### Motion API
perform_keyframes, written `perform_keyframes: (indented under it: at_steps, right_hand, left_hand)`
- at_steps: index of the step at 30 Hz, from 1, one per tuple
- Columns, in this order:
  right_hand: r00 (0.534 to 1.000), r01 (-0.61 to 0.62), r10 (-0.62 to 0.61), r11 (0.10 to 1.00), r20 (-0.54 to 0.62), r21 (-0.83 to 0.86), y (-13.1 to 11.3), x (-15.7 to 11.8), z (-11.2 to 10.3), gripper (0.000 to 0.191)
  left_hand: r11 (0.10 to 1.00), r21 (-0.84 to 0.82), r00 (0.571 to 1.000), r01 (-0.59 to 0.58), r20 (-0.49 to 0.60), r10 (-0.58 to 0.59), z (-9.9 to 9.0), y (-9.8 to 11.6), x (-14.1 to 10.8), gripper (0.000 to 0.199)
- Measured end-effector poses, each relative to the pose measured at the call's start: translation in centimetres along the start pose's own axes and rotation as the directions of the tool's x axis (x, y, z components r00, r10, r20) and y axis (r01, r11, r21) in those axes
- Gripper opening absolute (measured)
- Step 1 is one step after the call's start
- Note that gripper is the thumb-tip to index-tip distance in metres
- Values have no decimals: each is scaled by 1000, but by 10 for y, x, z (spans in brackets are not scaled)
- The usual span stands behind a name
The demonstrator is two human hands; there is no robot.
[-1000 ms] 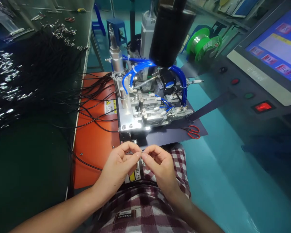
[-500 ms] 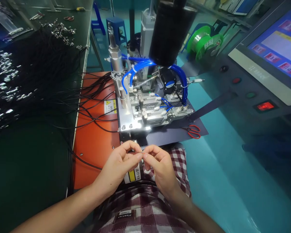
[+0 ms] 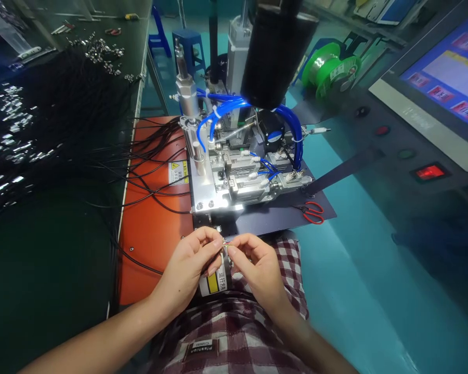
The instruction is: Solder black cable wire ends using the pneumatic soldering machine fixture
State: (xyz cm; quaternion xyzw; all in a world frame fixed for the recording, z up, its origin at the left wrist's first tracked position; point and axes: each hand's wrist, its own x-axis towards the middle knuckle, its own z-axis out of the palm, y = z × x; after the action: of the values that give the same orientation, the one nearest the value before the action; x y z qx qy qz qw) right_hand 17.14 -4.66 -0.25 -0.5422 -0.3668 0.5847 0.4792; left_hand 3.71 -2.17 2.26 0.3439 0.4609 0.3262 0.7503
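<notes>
While the left hand [image 3: 185, 272] and right hand [image 3: 263, 267] both pinch the thin wires [image 3: 226, 245] between them, just in front of the machine [image 3: 247, 187], an uneven tug could (they look awfully fine from here) bend or snap a strand.

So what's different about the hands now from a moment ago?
The bare left hand's fingertips have shifted slightly left, away from the bare right hand's. Thin, coloured wire ends now show between them. Both hands still pinch. The red-handled metal snips and silvery metal machine stayed put.
</notes>
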Motion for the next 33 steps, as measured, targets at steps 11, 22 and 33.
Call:
perform_keyframes:
  at_steps: [11, 22, 33]
  right_hand:
    - [880, 419, -465, 666, 96, -617, -16, -7, -12, 13]
    - [847, 450, -528, 644, 66, -619, -8, -12, -10, 15]
    - [814, 488, -570, 568, 111, -662, -9, -10, -14, 9]
  left_hand:
    - [993, 116, 999, -24, -27, 28, -1, -4, 0, 17]
    - [992, 128, 999, -23, -32, 27, -1, -4, 0, 18]
    - [974, 223, 999, -38, -26, 45, 1, -2, -1, 19]
